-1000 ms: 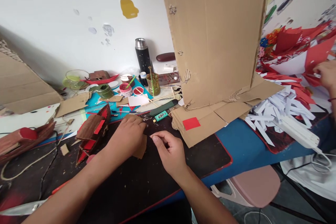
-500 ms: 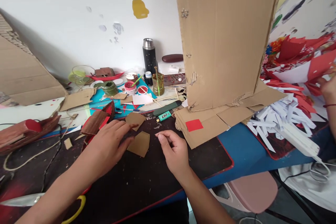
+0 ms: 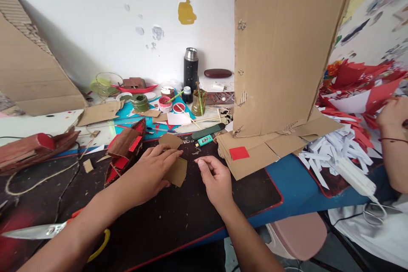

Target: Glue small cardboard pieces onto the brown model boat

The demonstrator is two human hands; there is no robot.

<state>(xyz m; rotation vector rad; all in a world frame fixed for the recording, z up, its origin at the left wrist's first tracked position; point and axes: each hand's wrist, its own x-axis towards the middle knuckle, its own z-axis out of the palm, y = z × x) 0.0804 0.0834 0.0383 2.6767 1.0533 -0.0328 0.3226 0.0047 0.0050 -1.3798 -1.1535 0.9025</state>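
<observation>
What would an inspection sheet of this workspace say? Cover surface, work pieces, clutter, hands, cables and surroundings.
Surface: dark mat with red edging, flecked with debris, on a blue tabletop.
Work pieces: two small cardboard pieces on the mat.
Clutter: scissors partly hidden, model boat, green paint jar, white paper strips.
Hands: left hand extended over those pieces, contact unclear; right hand pinched, anything held too small to tell.
Cables: black cord at left; white cable at right.
Surroundings: black flask upright, tall cardboard panel, another person's hand at right.
</observation>
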